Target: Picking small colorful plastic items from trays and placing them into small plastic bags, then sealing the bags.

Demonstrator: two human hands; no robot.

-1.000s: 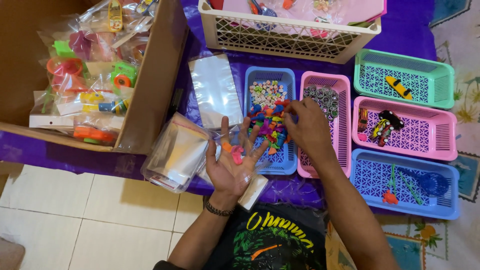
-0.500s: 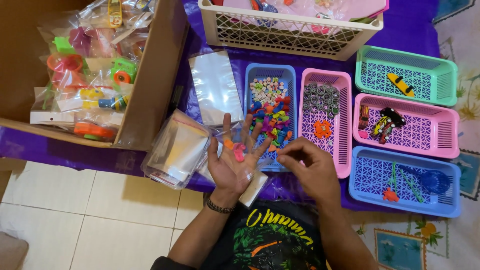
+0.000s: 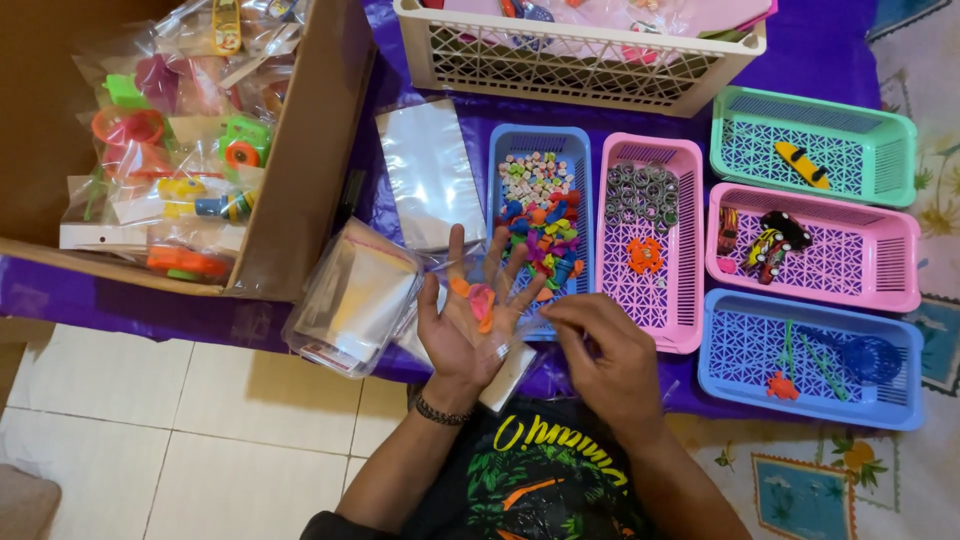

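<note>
The left hand (image 3: pixel 468 325) lies palm up, fingers spread, its grip released, over the near edge of the purple tabletop (image 3: pixel 120 290). On the palm rest three small toys (image 3: pixel 478 300) (two orange, one pink, as far as can be told). The right hand (image 3: pixel 600 350) sits just beside it, fingers curled in toward the left palm; whether its grip pinches anything I cannot tell. A beaded bracelet (image 3: pixel 438 411) circles the left wrist.

Five small baskets stand beyond the hands. A blue basket (image 3: pixel 541 150) holds pale beads at the far end and a heap of mixed bright toys nearer. A pink basket (image 3: pixel 650 300) next to it holds grey rings and one orange piece (image 3: pixel 645 254). To the right stand three more, in a column: a green basket (image 3: pixel 812 155) with one yellow piece, a second pink basket (image 3: pixel 830 265) with a few dark and striped toys, and a second blue basket (image 3: pixel 810 390) with one blue net and one orange piece. One large white crate (image 3: pixel 575 62) stands behind them.

Left of the hands lie two lots of clear bags: a flat one (image 3: pixel 428 172) and a stack (image 3: pixel 355 295). One cardboard box (image 3: pixel 300 150) holds many packed bags.
</note>
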